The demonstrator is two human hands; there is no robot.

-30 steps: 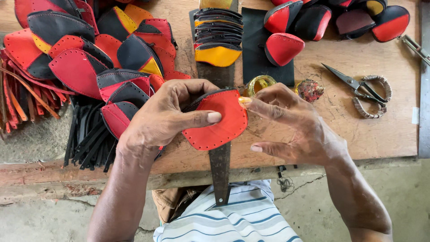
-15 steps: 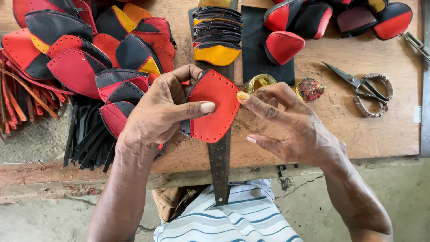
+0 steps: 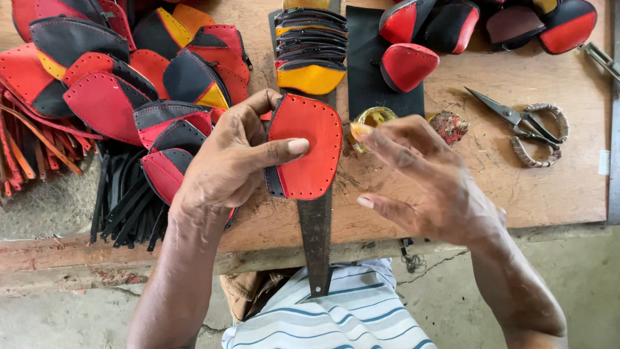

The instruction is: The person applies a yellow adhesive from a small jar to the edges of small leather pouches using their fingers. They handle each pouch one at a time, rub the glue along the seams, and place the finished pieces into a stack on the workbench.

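red leather piece point(image 3: 309, 150) in left grip point(image 3: 236, 161)

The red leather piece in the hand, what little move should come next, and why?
Probably bring the right hand back onto the red leather piece. Only the left hand pinches it, upright above the bench, and a right fingertip smeared with yellow paste hovers just beside its edge.
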